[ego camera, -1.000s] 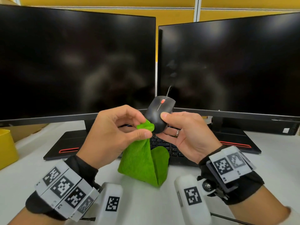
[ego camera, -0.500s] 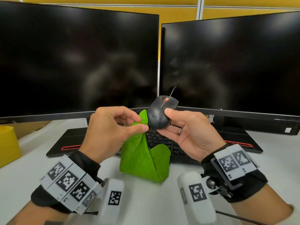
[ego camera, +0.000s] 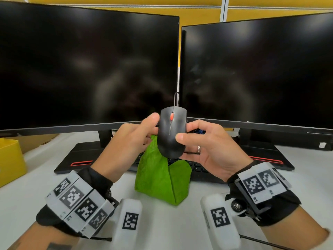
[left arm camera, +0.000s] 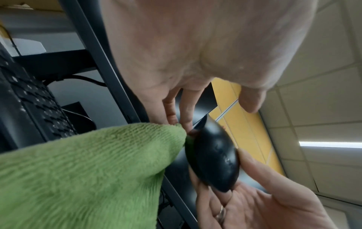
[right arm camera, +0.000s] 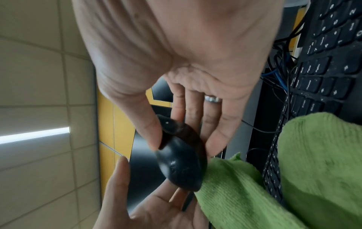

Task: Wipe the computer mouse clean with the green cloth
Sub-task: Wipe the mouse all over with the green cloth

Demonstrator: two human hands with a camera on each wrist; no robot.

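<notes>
1. Holding the glossy black corded computer mouse up in the air above the black keyboard, in front of the gap between two dark monitors; top side faces the head camera, orange scroll wheel up, cable going up from its far end.
2. Right hand: fingers curled round the mouse, thumb on its right top edge, other fingers behind or under it. It carries the mouse.
3. Left hand: fingers pinch the top corner of the fuzzy green microfibre cloth against the mouse's left side; thumb tip touches the upper left edge of the mouse.
4. Cloth hangs down from that pinch, bottom folds resting on the white surface just in front of the keyboard.
5. Key relation: the mouse's long axis runs roughly upright, nose up, tail down. The cloth sits on its left flank and lower rear, so the left-hand fingers are the nearer wiping side; the right flank is covered by the right hand.
6. Judgement: wiping in progress on the left side; the top shell and right side likely need a pass, which would call for a regrip or a turn of the mouse.
7. Risk: the bunched cloth could snag the cable or drag over the keyboard keys.
</notes>
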